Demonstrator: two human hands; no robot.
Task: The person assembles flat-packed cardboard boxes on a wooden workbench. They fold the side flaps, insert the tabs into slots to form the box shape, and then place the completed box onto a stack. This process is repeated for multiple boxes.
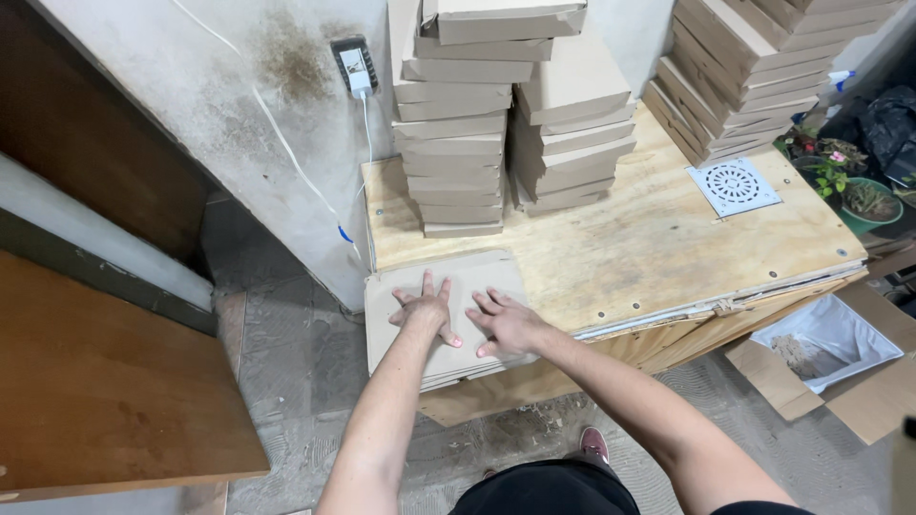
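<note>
Hands down flat, both of them, on a short stack of flat brown cardboard sheets (448, 310) at the lower centre of the frame. The left hand (426, 309) has its fingers spread wide, palm pressing the top sheet; the right hand (504, 324) lies just beside it, fingers stretched out, gripping nothing. That stack sits on the near left corner of the pale plywood table (658, 238) and hangs a little over its edge. Behind it, toward the top centre, two tall piles of folded brown cardboard boxes (496, 124) stand against the grey stained wall (239, 114), with a third pile (744, 67) at the upper right. A square white drain grate (734, 185) lies on the table right of centre, and a white charger with its cable (359, 74) hangs from the wall socket
</note>
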